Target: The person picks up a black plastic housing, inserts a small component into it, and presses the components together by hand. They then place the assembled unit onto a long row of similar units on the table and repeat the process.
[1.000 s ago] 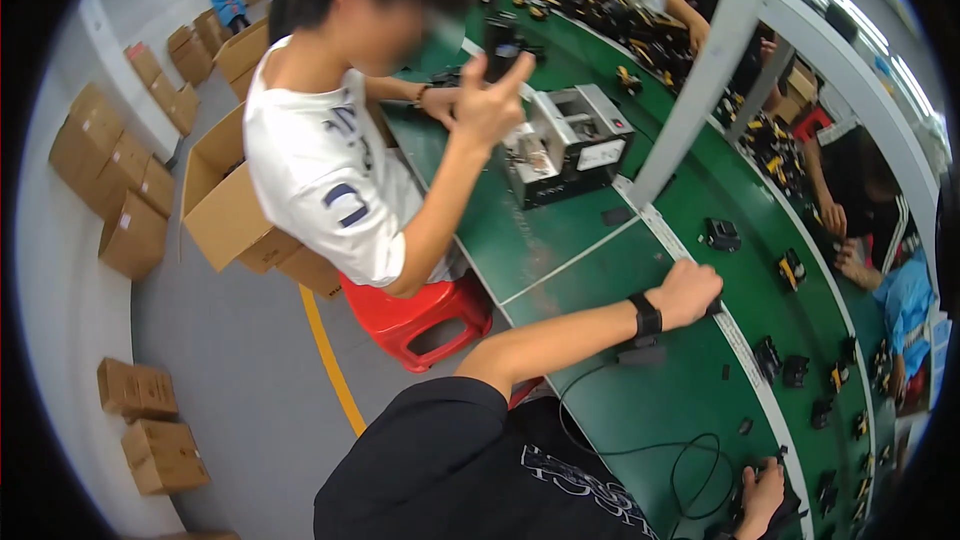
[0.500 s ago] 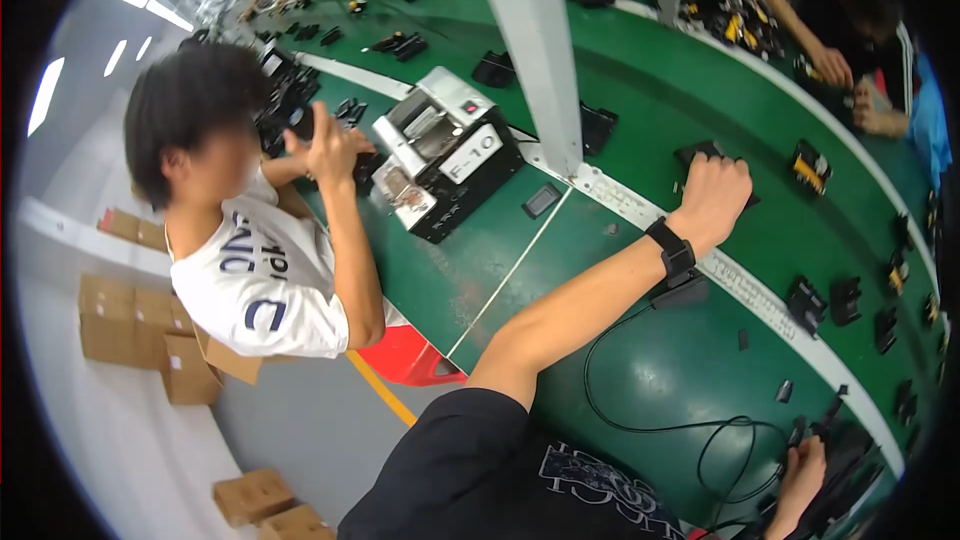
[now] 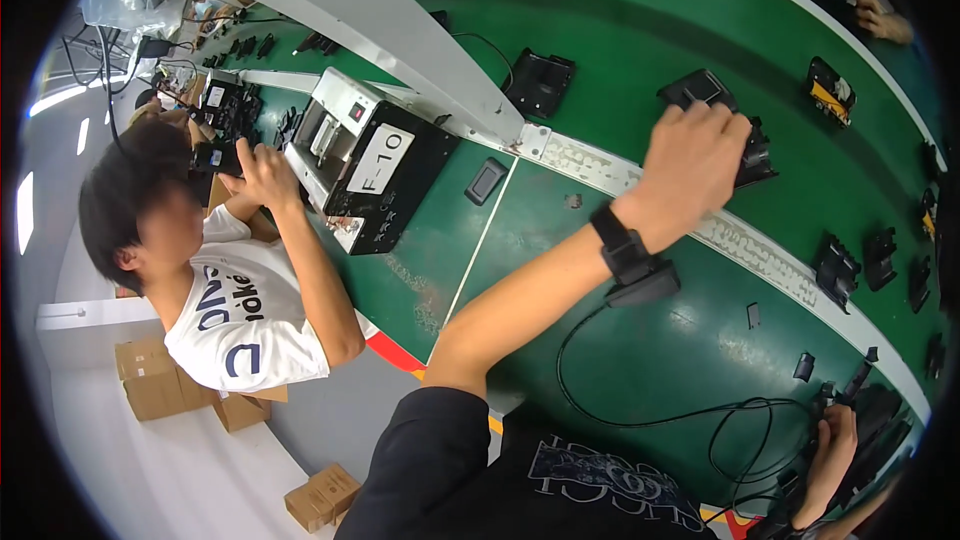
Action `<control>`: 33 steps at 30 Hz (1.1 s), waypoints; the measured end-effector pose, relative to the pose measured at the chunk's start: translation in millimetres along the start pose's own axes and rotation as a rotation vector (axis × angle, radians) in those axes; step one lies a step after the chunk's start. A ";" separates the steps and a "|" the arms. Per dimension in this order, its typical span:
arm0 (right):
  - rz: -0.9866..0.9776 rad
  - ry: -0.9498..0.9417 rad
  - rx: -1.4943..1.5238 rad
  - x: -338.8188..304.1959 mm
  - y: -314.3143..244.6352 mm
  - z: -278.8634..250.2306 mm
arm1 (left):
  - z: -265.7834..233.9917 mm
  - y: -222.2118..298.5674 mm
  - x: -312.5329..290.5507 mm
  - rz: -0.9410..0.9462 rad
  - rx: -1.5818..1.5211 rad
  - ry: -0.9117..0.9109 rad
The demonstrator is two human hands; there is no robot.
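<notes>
My left hand (image 3: 690, 170) reaches over the green belt, a black strap device (image 3: 630, 260) on its wrist. Its fingers curl down at the edge of a black plastic housing (image 3: 698, 90) with a rectangular window; the fingertips are partly hidden. Beside that hand another black plastic piece (image 3: 757, 155) shows. At the lower right my right hand (image 3: 836, 445) is closed around a slim black part (image 3: 857, 380), its grip partly hidden. A black cable (image 3: 620, 424) runs from the wrist device across the green table towards the right hand.
A metal post (image 3: 400, 35) stands by the white rail (image 3: 590, 164). At left are a boxy machine (image 3: 385, 165), a small black frame (image 3: 486, 181) and a co-worker in a white shirt (image 3: 265, 310). More black parts (image 3: 838, 272) and a yellow-black part (image 3: 832, 92) lie on the belt.
The view has shifted, bringing the belt parts closer. My left hand stays at the black pieces, with the windowed housing now showing beyond its fingers. The right hand remains at the lower right.
</notes>
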State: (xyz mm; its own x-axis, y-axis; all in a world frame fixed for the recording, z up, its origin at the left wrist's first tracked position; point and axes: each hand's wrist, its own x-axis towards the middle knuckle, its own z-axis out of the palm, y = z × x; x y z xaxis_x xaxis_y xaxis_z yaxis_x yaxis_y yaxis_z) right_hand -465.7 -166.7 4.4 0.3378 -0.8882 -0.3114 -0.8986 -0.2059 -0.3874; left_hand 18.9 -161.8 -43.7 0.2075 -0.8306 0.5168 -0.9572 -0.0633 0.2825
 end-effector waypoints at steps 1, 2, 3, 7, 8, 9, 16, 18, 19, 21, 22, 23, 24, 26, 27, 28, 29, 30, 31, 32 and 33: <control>-0.045 0.043 -0.032 2.0 6.7 1.0 | -7.3 -6.8 -1.5 -0.013 -0.016 0.012; -0.071 0.098 -0.081 -1.7 8.9 -2.9 | -13.3 -15.4 1.9 -0.035 0.045 0.036; -0.120 0.142 -0.116 -1.0 11.9 -3.7 | -26.2 -26.4 3.1 -0.064 0.134 0.058; -0.205 0.230 -0.181 -3.2 15.4 -6.5 | -56.6 -67.2 -17.0 -0.186 0.572 0.018; -0.221 0.222 -0.177 -1.3 13.0 -6.2 | -57.9 -74.5 -26.7 -0.201 0.607 -0.014; -0.229 0.240 -0.174 -0.9 10.2 -5.5 | -59.6 -81.1 -36.1 -0.216 0.640 -0.046; -0.354 0.223 -0.089 -16.0 -62.0 2.4 | -61.2 -86.8 -45.3 -0.220 0.529 -0.018; -0.249 0.058 0.078 -24.2 -90.0 12.7 | -56.8 -78.9 -40.3 -0.147 0.415 0.047; -0.298 0.040 0.048 -25.3 -95.3 19.7 | -56.8 -68.3 -38.7 -0.099 0.359 0.059; -0.394 0.033 0.042 -20.5 -109.5 38.8 | -67.9 -47.4 -49.0 0.000 0.229 0.058; -0.446 0.045 0.065 -15.8 -119.0 47.4 | -76.9 -33.9 -58.7 0.052 0.156 0.043; -0.472 0.043 0.059 -10.5 -129.5 49.6 | -87.3 -17.1 -68.5 0.077 0.102 0.007; -0.504 0.034 0.063 -8.1 -133.6 49.9 | -98.9 1.5 -80.8 0.103 0.062 -0.034; -0.502 0.076 0.059 -4.7 -126.7 53.0 | -102.2 23.3 -101.2 0.152 -0.066 -0.177; -0.466 0.075 0.045 -7.9 -127.1 51.0 | -103.3 27.0 -108.9 0.162 -0.101 -0.190; -0.447 0.077 0.045 -8.7 -126.4 48.2 | -102.0 30.7 -113.5 0.198 -0.118 -0.221; -0.434 0.077 0.047 -9.9 -125.0 45.8 | -100.3 33.4 -117.3 0.231 -0.130 -0.253; -0.430 0.075 0.056 -11.7 -123.2 45.9 | -100.1 33.5 -120.5 0.262 -0.130 -0.284; -0.418 0.070 0.056 -14.2 -120.6 45.8 | -100.8 33.2 -121.0 0.265 -0.140 -0.293; -0.413 0.069 0.045 -16.3 -118.8 45.7 | -102.0 31.9 -120.8 0.251 -0.184 -0.230; -0.410 0.067 0.036 -18.0 -117.4 45.9 | -103.9 30.7 -119.1 0.236 -0.225 -0.167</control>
State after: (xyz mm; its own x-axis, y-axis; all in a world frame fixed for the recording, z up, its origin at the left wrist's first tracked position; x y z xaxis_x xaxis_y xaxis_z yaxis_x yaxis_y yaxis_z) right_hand -353.4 -107.7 15.7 0.6458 -0.7604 -0.0684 -0.6827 -0.5350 -0.4977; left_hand -14.3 -7.3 -12.7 -0.0671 -0.8880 0.4550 -0.9025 0.2484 0.3519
